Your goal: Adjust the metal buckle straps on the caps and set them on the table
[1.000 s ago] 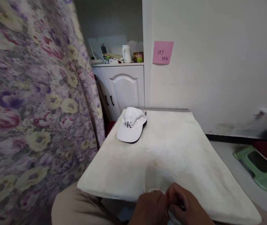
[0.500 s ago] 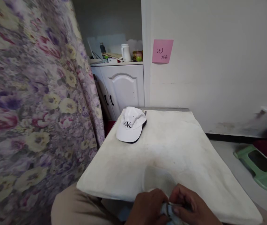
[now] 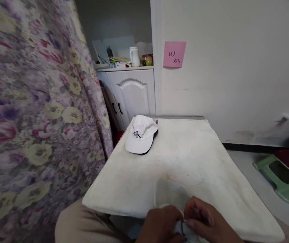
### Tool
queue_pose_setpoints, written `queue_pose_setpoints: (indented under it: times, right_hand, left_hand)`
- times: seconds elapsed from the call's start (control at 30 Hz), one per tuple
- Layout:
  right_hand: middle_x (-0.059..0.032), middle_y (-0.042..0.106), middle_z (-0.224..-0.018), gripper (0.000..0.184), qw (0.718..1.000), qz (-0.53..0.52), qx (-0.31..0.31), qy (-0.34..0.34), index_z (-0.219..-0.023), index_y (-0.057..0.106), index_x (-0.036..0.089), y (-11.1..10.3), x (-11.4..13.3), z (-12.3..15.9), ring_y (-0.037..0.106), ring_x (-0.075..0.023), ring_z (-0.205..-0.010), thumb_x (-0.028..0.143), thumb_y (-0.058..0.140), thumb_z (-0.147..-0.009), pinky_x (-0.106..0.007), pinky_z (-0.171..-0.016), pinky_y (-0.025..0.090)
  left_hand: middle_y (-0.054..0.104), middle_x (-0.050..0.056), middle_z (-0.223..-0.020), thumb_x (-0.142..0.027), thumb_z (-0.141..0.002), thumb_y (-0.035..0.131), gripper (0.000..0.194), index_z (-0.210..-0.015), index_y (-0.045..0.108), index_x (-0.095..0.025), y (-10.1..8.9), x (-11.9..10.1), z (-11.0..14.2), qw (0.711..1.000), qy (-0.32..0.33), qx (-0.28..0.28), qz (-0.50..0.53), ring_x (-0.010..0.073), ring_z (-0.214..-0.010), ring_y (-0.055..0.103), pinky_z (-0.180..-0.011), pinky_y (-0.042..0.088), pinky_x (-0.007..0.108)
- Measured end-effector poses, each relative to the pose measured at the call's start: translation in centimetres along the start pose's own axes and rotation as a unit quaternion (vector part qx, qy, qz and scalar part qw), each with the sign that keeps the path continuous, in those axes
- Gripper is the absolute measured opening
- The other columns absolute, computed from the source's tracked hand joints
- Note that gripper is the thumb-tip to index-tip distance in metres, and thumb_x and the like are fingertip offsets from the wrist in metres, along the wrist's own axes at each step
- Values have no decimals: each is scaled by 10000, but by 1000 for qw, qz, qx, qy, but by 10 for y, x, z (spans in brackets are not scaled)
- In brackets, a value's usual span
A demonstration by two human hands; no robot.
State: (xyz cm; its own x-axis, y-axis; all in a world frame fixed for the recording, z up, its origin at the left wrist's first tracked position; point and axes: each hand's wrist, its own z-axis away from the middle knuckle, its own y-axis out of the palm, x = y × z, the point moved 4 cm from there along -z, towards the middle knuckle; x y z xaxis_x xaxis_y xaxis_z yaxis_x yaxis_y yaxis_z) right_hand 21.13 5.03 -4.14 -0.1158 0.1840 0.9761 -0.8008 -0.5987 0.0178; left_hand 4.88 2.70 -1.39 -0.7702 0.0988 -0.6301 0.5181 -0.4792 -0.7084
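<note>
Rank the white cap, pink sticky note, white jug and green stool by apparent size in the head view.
1. white cap and green stool: alike; the stool is cut off, so unsure.
2. pink sticky note.
3. white jug, farthest from the camera.

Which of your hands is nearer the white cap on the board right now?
Left, narrowly. The left hand sits at the near edge, more on the white cap's side; the right hand lies beside it, farther right. Both pinch a small pale item, far from the cap.
</note>
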Motion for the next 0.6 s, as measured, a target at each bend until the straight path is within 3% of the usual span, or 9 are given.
queue_pose_setpoints:
  times: [0.17,0.37,0.6]
  right_hand:
    - [39,508,-717,339,999,-41,26,0,-830,536,194,-8,-7,4,429,-131,-657,458,739,-761,-274,-597,283]
    - [59,488,-665,281,999,-37,-5,12,-743,496,211,-3,-24,-6,401,-117,-624,332,745,-692,-271,-575,273]
    - [76,465,-617,303,999,-28,-31,24,-697,470,223,6,-13,-5,383,-108,-594,285,765,-662,-265,-547,258]
  left_hand:
    - [741,-4,-891,-255,-759,705,237,-995,723,-238,-2,2,4,998,13,-20,54,190,-787,654,-640,381,262]
    - [743,42,-958,-234,-746,701,305,-1050,695,-214,5,0,-1,999,-7,27,25,229,-843,673,-633,371,274]
    - [734,7,-955,-412,-808,701,260,-1024,698,-267,0,-1,8,996,0,19,91,206,-837,660,-633,381,255]
